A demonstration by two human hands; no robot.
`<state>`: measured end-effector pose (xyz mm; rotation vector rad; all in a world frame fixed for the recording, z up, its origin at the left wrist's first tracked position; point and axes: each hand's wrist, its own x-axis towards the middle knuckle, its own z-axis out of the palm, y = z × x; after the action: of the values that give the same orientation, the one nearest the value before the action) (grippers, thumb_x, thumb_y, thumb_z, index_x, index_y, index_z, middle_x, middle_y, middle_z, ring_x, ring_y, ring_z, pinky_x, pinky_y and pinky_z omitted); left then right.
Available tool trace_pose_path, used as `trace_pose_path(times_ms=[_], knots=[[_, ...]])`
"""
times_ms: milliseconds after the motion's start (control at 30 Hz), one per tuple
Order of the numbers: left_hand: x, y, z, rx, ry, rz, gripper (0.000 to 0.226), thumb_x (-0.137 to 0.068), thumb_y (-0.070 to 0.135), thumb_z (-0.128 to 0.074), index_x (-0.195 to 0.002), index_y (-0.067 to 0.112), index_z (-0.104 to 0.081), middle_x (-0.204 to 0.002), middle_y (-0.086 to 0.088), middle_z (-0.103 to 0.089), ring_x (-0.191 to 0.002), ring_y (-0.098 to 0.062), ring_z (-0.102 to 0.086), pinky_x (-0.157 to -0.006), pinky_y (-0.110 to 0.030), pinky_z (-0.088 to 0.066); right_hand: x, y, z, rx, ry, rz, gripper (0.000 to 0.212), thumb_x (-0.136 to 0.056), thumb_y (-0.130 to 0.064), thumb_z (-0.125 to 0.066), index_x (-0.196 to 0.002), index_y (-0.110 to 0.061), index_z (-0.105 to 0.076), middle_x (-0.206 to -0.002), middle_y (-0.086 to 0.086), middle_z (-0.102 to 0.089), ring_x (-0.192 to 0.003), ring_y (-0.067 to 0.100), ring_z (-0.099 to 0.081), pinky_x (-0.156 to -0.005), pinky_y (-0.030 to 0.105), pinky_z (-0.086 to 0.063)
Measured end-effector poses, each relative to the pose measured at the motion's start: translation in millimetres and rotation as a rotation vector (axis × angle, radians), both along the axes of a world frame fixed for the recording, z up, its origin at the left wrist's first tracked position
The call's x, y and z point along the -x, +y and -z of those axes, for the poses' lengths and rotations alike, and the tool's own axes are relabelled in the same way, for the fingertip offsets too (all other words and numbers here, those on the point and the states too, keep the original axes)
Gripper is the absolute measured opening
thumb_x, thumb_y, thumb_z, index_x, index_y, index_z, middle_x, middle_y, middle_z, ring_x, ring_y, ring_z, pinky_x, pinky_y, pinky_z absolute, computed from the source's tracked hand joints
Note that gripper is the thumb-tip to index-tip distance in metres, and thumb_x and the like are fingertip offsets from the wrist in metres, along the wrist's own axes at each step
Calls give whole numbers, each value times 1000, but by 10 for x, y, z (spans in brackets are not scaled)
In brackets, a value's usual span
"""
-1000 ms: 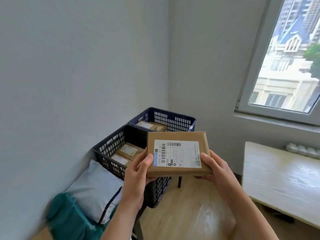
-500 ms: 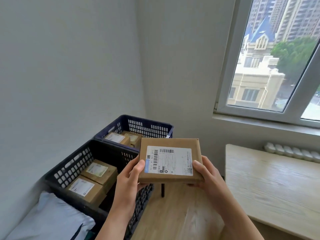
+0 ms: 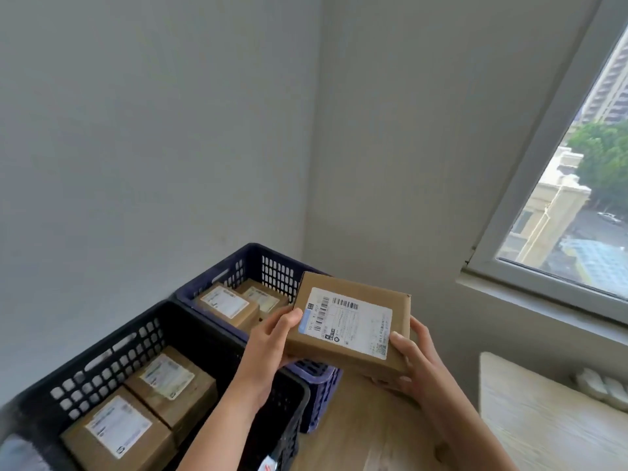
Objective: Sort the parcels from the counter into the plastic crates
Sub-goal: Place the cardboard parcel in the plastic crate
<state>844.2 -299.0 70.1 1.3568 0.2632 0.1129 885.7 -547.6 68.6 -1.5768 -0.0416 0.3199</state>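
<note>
- Brown cardboard makes up the held parcel (image 3: pixel 350 348), a flat box lifted off every surface between both hands, its face turned up and its right end lower in the view.
- A white shipping label (image 3: pixel 353 322) with barcodes and a blue strip at its left edge covers most of that face.
- The left hand (image 3: pixel 268 341) grips the parcel's left end, with the thumb lying on top beside the blue strip and the other fingers hidden beneath.
- The right hand (image 3: pixel 414 362) grips the near right corner, thumb on top at the label's corner and fingers curled under the box.
- In the view the parcel overlaps the near right part of the blue crate (image 3: pixel 272 270); whether it hangs directly over the crate cannot be told.
- The blue crate stands in the corner of the room and holds two labelled parcels side by side, the left one (image 3: pixel 226 304) and the right one (image 3: pixel 263 297), the latter partly hidden by the held box.
- The black crate (image 3: pixel 112 362) stands just in front of it, the two touching rim to rim along the left wall.
- Two more labelled parcels lie in the black crate, the nearer (image 3: pixel 119 433) and the farther (image 3: pixel 170 379), touching each other.
- The left forearm crosses over the black crate's right rim.
- A pale wooden counter (image 3: pixel 543 430) shows at the lower right, beneath a window (image 3: pixel 577 215).
- A wooden floor (image 3: pixel 356 433) is visible between the crates and the counter.
</note>
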Motion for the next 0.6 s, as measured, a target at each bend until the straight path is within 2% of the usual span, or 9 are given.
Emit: trace_pose_path(times_ms=[67,133,167,233,300,400,500,600], knots=[[-249,173,40,-35,51,58,30,-102,41,-59,-121,24,-76,-114,-4,-79,-112,-22,-72,-100,-48,-59,-187,98,55,-4,46,-31,86,-77,-57,-70,-153,-46,-31,-124,0,-75,-101,23,-78,-82,46,-64],[-473,331,87,-58,111,133,35,-101,44,-58,-122,22,-75,-116,-8,-78,-113,-24,-72,-98,-46,-60,-354,192,113,-1,77,-47,74,-79,-56,-68,-147,-44,-39,-119,3,-77,-91,22,-79,-66,35,-63],[-585,401,90,-76,135,152,36,-102,45,-58,-121,21,-75,-116,-9,-78,-112,-24,-72,-95,-43,-61,-440,240,123,0,90,-65,68,-80,-55,-68,-142,-42,-44,-114,5,-78,-90,25,-79,-64,35,-62],[-813,514,61,-135,173,129,34,-103,46,-56,-114,22,-77,-110,-6,-80,-107,-21,-73,-94,-37,-59,-669,353,135,-8,116,-97,66,-77,-56,-71,-137,-37,-51,-110,6,-79,-94,32,-78,-70,41,-63],[-1029,620,65,-257,178,58,33,-105,50,-52,-107,30,-79,-106,6,-80,-107,-14,-71,-97,-33,-53,-954,500,241,-9,135,-96,68,-76,-56,-74,-137,-35,-52,-114,10,-77,-94,33,-78,-76,45,-64],[-1300,788,115,-444,155,-70,23,-106,49,-53,-105,40,-74,-108,17,-76,-106,-1,-66,-85,-22,-47,-1388,813,485,-36,200,-68,65,-88,-51,-74,-142,-29,-46,-121,14,-72,-92,30,-79,-77,45,-65],[-1644,1030,233,-589,161,-136,21,-106,41,-55,-121,36,-70,-112,20,-71,-107,1,-64,-77,-16,-45,-1819,1168,734,-65,257,-73,68,-91,-48,-75,-147,-30,-40,-125,11,-71,-98,30,-78,-80,48,-65],[-2047,1240,386,-759,215,-184,31,-108,33,-55,-135,23,-65,-122,9,-69,-111,-7,-63,-78,-17,-47,-2219,1459,966,-118,309,-113,68,-91,-46,-76,-146,-33,-39,-128,9,-69,-106,30,-75,-88,51,-64]])
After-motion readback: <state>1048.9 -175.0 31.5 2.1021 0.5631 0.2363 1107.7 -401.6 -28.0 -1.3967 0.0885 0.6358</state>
